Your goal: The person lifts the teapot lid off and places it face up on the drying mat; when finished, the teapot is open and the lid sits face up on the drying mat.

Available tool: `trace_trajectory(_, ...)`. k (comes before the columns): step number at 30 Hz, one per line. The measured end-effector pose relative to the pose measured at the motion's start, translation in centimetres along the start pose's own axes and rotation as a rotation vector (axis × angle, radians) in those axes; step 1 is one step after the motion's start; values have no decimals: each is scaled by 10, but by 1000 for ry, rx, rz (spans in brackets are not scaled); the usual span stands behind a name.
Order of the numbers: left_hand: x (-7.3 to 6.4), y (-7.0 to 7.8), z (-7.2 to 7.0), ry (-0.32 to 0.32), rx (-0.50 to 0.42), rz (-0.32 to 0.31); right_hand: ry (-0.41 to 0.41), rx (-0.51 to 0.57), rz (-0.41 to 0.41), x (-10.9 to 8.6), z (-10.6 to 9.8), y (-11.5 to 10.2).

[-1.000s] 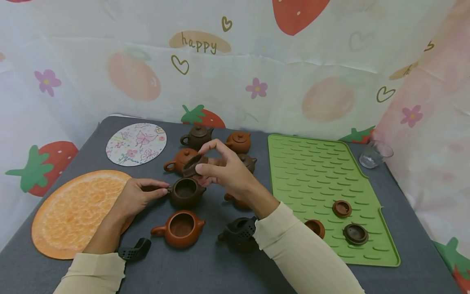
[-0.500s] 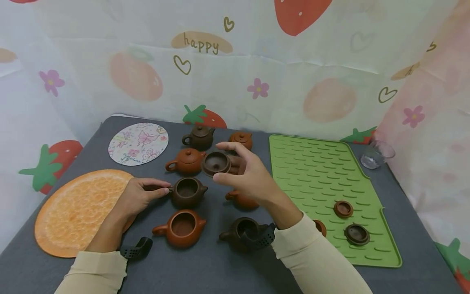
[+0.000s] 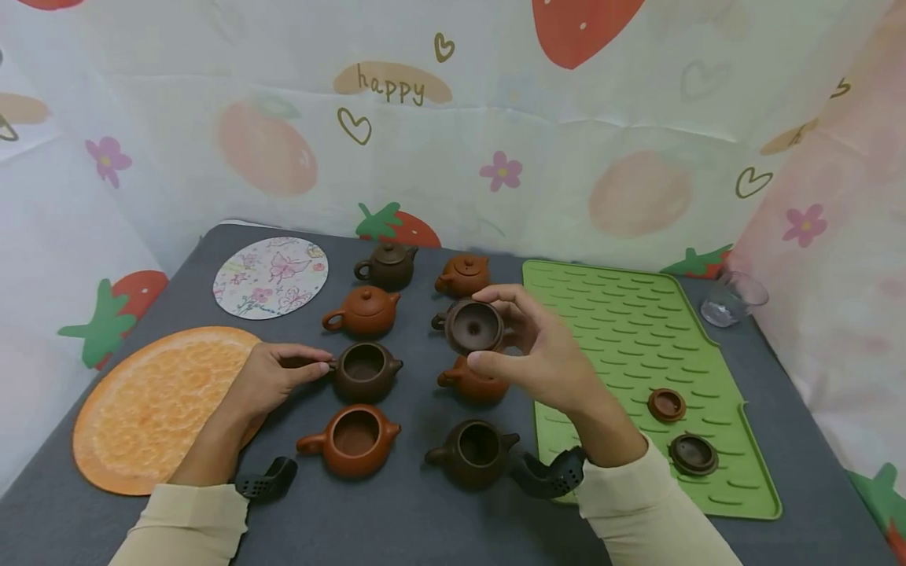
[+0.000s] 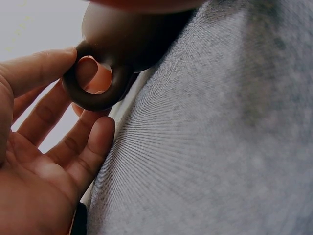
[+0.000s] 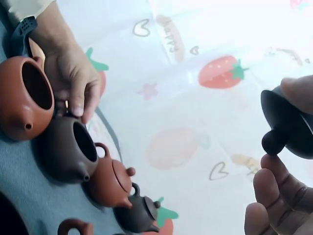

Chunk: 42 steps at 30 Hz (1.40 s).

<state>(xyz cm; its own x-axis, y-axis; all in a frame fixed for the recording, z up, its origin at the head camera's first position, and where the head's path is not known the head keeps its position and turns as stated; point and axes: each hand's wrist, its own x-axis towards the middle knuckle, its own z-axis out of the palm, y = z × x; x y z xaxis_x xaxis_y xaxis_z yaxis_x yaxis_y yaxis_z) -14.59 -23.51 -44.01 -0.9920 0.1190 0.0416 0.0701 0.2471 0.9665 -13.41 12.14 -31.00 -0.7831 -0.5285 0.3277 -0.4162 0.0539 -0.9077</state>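
My left hand [image 3: 272, 385] pinches the handle [image 4: 95, 103] of a dark brown teapot [image 3: 364, 377] that has no lid on and stands on the cloth. In the left wrist view, thumb and fingertips meet at that ring-shaped handle. My right hand [image 3: 559, 358] holds a dark brown lid [image 3: 476, 327] by its rim above the table, its hollow underside toward the head camera. The right wrist view shows the lid's round knob [image 5: 274, 142]. Behind the lid, a dark teapot [image 3: 439, 321] is mostly hidden; below it, an orange-brown teapot [image 3: 470, 385] is partly covered.
Lidless orange-brown [image 3: 356, 448] and dark [image 3: 476, 456] teapots stand in front. Lidded teapots [image 3: 366, 312] stand farther back. Two lids [image 3: 694, 454] lie on the green mat [image 3: 602, 314] at right. A glass [image 3: 732, 300] and round mats [image 3: 166, 409] are near the edges.
My right hand has carried the lid away from the dark teapot's opening, rightward, and turned its underside to the head camera. My left hand keeps its hold on the handle.
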Motion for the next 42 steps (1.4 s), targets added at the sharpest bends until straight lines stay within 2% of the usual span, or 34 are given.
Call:
trace_trajectory(12, 0, -3, -2, -2, -6, 58, 106, -144, -71, -27, -21, -2)
trace_trajectory(23, 1, -5, -2, 1, -4, 49, 198, -96, -104, -52, -39, -2)
trace_trajectory(35, 1, -4, -2, -3, 3, 48, 295, -146, -59, -74, -59, 8)
trace_trajectory(42, 1, -4, -3, -1, 14, 38, 360, -147, 8, -82, -65, 15)
